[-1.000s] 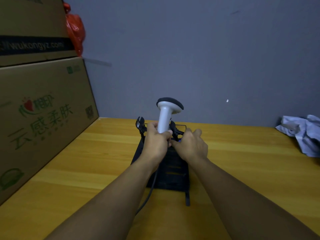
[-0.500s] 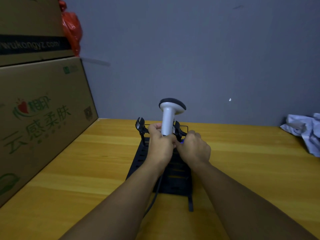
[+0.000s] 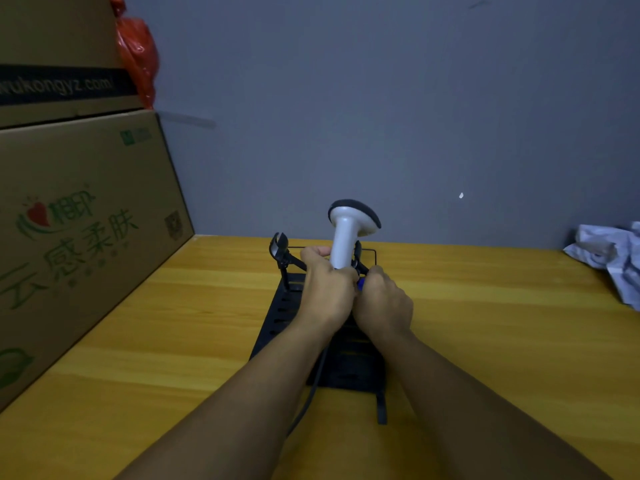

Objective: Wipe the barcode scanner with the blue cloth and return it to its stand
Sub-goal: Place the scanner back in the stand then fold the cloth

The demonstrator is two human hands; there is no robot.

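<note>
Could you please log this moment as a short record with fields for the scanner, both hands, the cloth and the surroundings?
scanner: white barcode scanner, upright, head up, over the black stand
left hand: left hand closed around the scanner's handle
right hand: right hand closed, a bit of blue cloth showing
surroundings: wooden table, cardboard boxes left, crumpled paper right

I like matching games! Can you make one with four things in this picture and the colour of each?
Things:
1. barcode scanner handle
2. table
3. plastic bag
4. stand

Colours:
A. red
B. black
C. white
D. yellow wood

Pairs: 1-C, 2-D, 3-A, 4-B
</note>
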